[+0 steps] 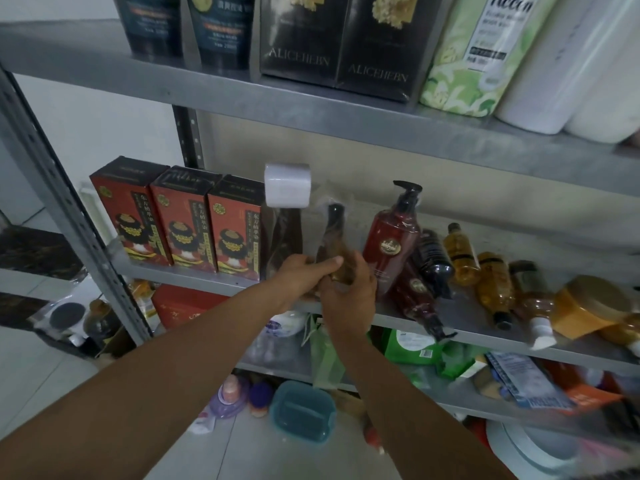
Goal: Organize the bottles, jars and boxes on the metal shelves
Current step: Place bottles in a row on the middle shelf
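Brown bottle point(333, 233), film-wrapped, is held upright on the middle shelf point(173, 276), near the red pump bottle point(391, 244). Left hand point(299, 273) and right hand point(349, 292) are curled round its base. Judged light, stiff, wrap slippery; a low, firm hold is advised.

At centre my right hand point(349, 296) covers the base of the brown bottle point(331, 233); top-edge black boxes point(332, 39) are cropped; lower-right packets point(530, 382) blur.

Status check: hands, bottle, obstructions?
Left hand, right hand both gripping brown bottle at middle shelf. White-capped bottle on its left, red pump bottle on its right.
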